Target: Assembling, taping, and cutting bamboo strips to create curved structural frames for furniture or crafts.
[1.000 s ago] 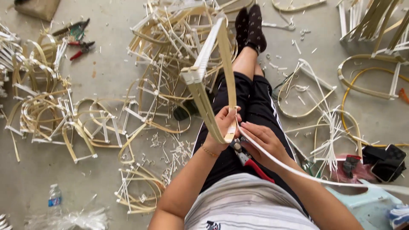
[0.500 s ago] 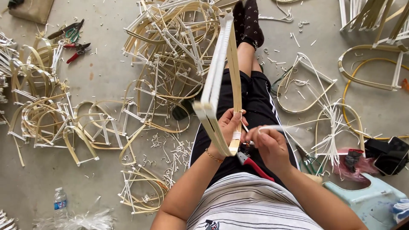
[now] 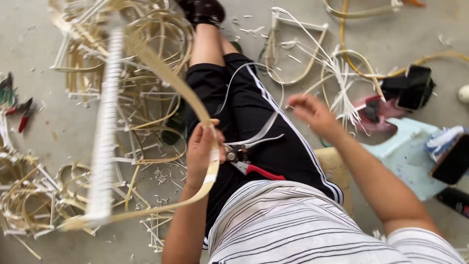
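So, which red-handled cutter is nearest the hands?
The cutter on the lap, beside the left hand. The other pliers lie far left on the floor.

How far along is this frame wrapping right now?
Done: one side of the cane frame shows a tight white wrap, and bent frames lie piled on the floor. In hand: the left hand grips the frame's bare strip; the right hand is open beside a loose white strip. Left: that bare strip is unwrapped; red-handled cutters rest on the lap.
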